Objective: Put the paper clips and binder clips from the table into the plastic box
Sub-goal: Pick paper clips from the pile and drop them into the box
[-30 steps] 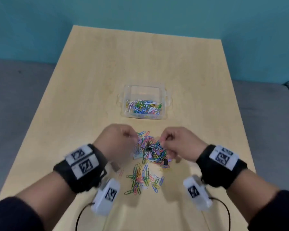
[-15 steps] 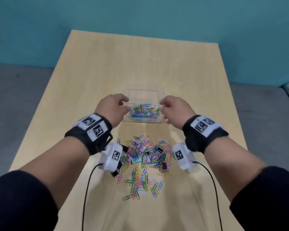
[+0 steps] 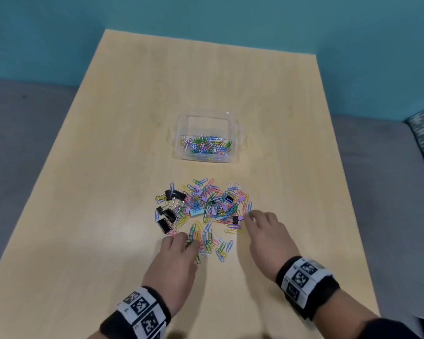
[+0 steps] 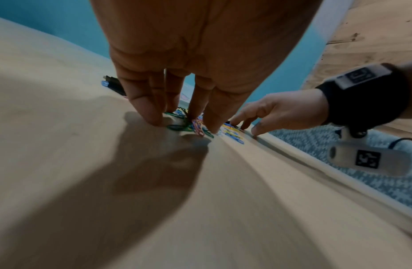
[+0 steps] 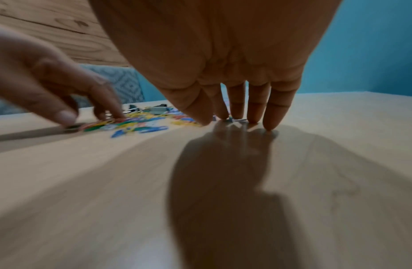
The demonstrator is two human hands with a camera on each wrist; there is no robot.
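On table (image 3: 108,167), both hands (image 3: 176,255) press fingertips beside paper clips (image 3: 206,209).

Teal wall (image 3: 230,18), grey floor (image 3: 22,143), light wooden table (image 3: 206,81)

A: Left hand (image 4: 188,60)?
B: Fingers (image 4: 145,109) straight, tips down on table (image 4: 62,145) at coloured paper clips (image 4: 191,125).
A: Right hand (image 4: 281,111)?
B: Beside it, fingertips on clips too.
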